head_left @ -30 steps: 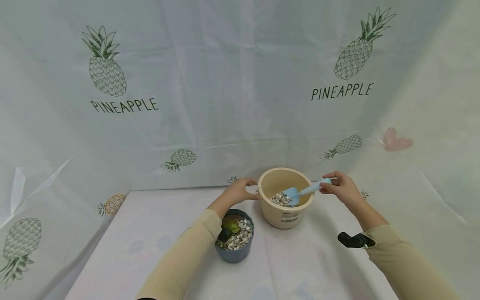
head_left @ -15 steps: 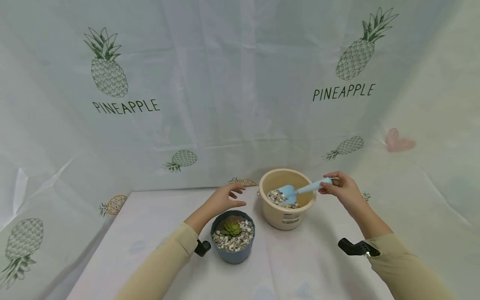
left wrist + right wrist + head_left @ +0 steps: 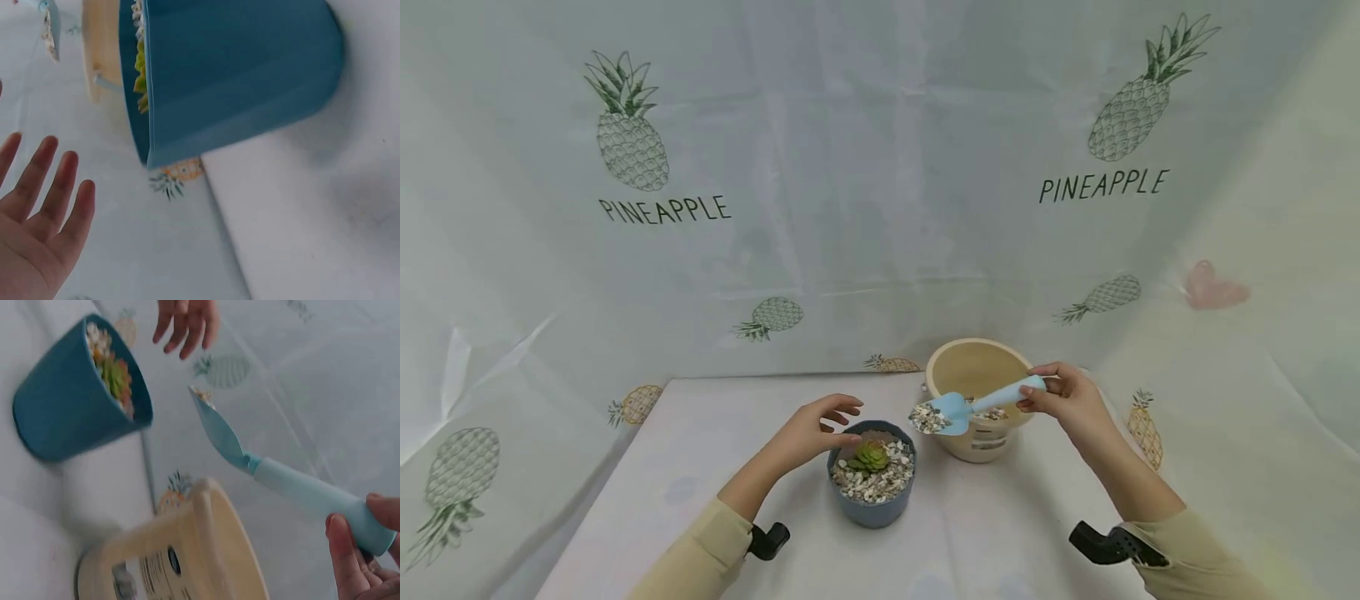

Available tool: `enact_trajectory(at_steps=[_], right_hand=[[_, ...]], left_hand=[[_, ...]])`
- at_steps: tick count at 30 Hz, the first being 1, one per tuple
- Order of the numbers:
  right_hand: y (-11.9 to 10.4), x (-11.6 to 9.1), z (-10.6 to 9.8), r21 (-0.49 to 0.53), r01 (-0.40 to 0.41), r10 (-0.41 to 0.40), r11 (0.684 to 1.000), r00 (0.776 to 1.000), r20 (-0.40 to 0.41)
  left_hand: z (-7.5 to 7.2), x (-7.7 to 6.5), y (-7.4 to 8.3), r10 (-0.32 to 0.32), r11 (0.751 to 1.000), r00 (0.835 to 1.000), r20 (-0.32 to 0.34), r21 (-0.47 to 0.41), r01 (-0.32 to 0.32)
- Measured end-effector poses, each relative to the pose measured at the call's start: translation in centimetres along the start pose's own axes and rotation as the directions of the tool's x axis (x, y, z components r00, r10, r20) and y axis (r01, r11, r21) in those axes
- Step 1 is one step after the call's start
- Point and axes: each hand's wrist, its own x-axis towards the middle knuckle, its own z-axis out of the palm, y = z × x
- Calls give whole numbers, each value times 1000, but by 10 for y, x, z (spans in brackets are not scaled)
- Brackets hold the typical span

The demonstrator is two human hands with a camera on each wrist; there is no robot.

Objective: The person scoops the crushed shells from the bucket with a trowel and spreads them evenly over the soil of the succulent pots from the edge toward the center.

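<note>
My right hand (image 3: 1063, 404) pinches the end of the handle of a light blue hand trowel (image 3: 953, 412). Pebbles lie on the trowel's blade, which is held between the cream bucket (image 3: 977, 452) and the blue-grey plant pot (image 3: 872, 510). In that pot a green succulent (image 3: 871, 457) sits among pale pebbles. My left hand (image 3: 811, 432) hovers over the pot's left rim, holding nothing, its fingers loosely bent. In the left wrist view those fingers (image 3: 59, 187) appear spread and apart from the pot.
More pebbles (image 3: 992, 413) show inside the bucket, partly hidden by the trowel. The white table (image 3: 700, 450) meets a pineapple-print curtain (image 3: 880, 208) close behind the bucket. A black camera mount (image 3: 767, 542) is on the left wrist, another (image 3: 1112, 546) on the right.
The trowel has risen out of the bucket with pebbles on it and moved left. My left hand has left the bucket's side and come back to above the plant pot.
</note>
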Motion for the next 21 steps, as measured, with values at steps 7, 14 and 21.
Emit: enact_trajectory(at_steps=[7, 14, 21], right_hand=[[-4, -14, 28, 46, -7, 7, 999, 1000, 2], [6, -20, 44, 41, -56, 55, 998, 998, 15], [9, -21, 52, 18, -50, 49, 999, 998, 38]], left_hand=[[-6, -22, -18, -27, 1000, 1000, 16, -6, 27], [3, -32, -48, -43, 998, 988, 150, -42, 50], [11, -29, -65, -47, 997, 960, 276, -51, 64]])
